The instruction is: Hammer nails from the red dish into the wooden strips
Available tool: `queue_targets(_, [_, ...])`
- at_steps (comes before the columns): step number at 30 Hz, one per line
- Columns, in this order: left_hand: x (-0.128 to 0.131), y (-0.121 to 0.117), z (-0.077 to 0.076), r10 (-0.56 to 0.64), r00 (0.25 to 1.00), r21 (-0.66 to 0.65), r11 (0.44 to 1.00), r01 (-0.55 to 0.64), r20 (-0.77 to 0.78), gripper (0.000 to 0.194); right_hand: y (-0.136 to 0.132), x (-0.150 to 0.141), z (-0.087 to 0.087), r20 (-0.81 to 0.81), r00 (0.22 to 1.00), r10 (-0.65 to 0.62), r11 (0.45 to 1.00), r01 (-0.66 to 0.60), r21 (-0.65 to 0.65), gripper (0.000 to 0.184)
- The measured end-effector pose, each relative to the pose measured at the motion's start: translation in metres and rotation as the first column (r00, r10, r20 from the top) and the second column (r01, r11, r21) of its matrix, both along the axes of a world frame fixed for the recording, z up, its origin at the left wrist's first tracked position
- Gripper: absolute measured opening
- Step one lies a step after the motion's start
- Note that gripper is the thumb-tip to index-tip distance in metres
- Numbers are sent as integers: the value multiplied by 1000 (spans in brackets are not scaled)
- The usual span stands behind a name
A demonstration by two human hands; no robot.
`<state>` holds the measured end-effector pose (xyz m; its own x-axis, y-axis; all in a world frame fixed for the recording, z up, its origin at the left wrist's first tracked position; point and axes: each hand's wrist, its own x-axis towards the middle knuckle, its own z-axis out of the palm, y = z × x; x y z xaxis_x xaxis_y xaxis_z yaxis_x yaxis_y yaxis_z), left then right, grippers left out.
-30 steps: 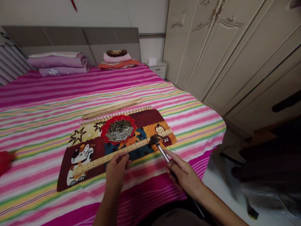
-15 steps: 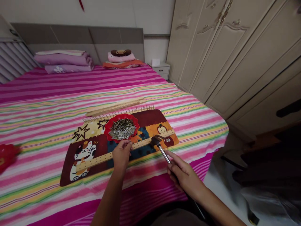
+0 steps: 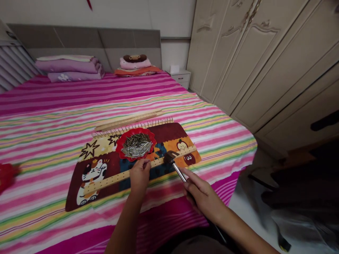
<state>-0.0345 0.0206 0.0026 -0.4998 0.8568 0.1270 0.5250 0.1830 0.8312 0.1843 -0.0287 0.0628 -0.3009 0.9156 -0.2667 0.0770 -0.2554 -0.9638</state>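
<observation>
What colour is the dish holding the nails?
Red, with a scalloped rim: the dish, clearest in the head view.

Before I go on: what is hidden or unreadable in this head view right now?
- Left hand: whether its fingertips pinch a nail; too small, curled fingers cover it.
- Hammer: handle end hidden under the right hand.
- Wooden strip: the part under the left hand is covered.
- Red object: cut off by the left edge, blurred.

Two bare forearms, no sleeves, left hand [image 3: 139,175], right hand [image 3: 202,194], no rings or watch visible
</observation>
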Motion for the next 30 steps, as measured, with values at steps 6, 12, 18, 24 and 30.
queue_targets(6, [1, -1, -3, -25, 998, 24, 999, 27, -65, 15, 19, -26, 8, -11, 991, 133, 988, -131, 82, 48])
queue_targets(12, [2, -2, -4, -35, 996, 25, 999, 37, -85, 15, 33, -46, 3, 92, 981, 173, 959, -189, 210, 48])
queue_targets(18, [2, 0, -6, -30, 995, 22, 999, 32, -99, 15, 26, -38, 5, 62, 985, 159, 970, -167, 176, 48])
queue_targets(24, [3, -5, -2, -35, 998, 4, 999, 35, -58, 17, 4, -10, 3, 1, 996, 89, 992, -89, 86, 53])
queue_targets(30, [-41, 2, 26, 114, 894, 46, 993, -104, -434, 24, -3, 11, -21, 23, 1000, 17, 1000, -17, 20, 65])
